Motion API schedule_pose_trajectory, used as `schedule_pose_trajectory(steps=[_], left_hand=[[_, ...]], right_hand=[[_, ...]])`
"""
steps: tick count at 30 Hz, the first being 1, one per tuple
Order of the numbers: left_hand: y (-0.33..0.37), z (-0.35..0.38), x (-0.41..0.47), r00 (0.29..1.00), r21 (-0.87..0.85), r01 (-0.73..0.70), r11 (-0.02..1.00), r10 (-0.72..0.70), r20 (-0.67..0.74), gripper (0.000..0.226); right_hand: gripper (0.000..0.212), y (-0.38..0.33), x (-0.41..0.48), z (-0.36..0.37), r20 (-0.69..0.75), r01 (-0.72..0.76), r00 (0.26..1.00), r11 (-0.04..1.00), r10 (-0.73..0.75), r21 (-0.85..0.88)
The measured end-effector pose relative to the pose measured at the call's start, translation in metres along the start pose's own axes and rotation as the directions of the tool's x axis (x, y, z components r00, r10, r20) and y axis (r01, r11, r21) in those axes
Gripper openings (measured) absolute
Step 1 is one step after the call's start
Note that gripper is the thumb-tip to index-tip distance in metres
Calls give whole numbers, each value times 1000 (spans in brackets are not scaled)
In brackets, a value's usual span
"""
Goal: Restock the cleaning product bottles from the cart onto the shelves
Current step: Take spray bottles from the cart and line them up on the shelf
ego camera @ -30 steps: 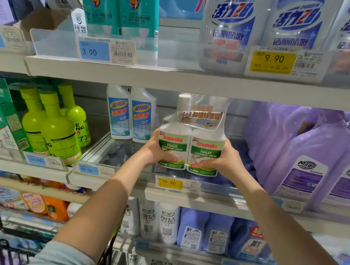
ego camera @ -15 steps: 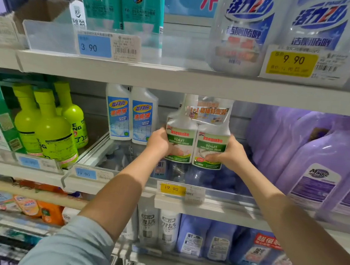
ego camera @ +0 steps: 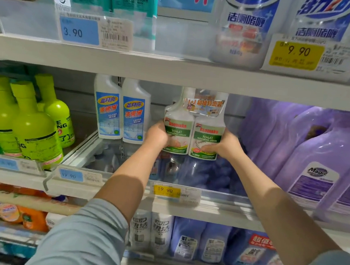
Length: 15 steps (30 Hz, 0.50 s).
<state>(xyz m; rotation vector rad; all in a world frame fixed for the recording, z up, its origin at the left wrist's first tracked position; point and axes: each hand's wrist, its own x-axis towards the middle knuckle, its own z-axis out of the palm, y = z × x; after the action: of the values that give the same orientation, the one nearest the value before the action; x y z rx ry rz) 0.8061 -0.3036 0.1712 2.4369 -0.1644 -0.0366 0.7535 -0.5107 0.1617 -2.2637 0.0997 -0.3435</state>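
A shrink-wrapped twin pack of white toilet cleaning liquid bottles (ego camera: 193, 132) with green labels is inside the middle shelf (ego camera: 121, 189), upright and deep in the bay. My left hand (ego camera: 157, 135) grips its left side and my right hand (ego camera: 224, 146) grips its right side, thumbs across the labels. Whether the pack's base touches the shelf floor I cannot tell. The cart is out of view.
Two white bottles with blue labels (ego camera: 121, 110) stand just left of the pack. Lime green bottles (ego camera: 32, 118) fill the far left, large purple jugs (ego camera: 317, 158) the right. The upper shelf edge (ego camera: 175, 72) hangs close above. More bottles line the lower shelf (ego camera: 181, 237).
Both hands have pushed the twin pack farther back into the middle shelf, and the view has moved closer.
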Motion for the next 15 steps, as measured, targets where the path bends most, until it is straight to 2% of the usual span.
schedule_pose_trajectory(steps=[9,13,15], left_hand=[[-1,9,26,1000,-69,-2,998,4,26,60],[0,10,35,1000,-68,14,998,-13,13,64],[-3,12,38,1000,-77,18,997,-19,-17,71]], right_hand=[[62,2,15,5,-22,-39,999,998,40,51],[64,6,27,8,-29,-45,999,999,45,21],[62,6,32,9,-45,-95,995,995,93,-42]])
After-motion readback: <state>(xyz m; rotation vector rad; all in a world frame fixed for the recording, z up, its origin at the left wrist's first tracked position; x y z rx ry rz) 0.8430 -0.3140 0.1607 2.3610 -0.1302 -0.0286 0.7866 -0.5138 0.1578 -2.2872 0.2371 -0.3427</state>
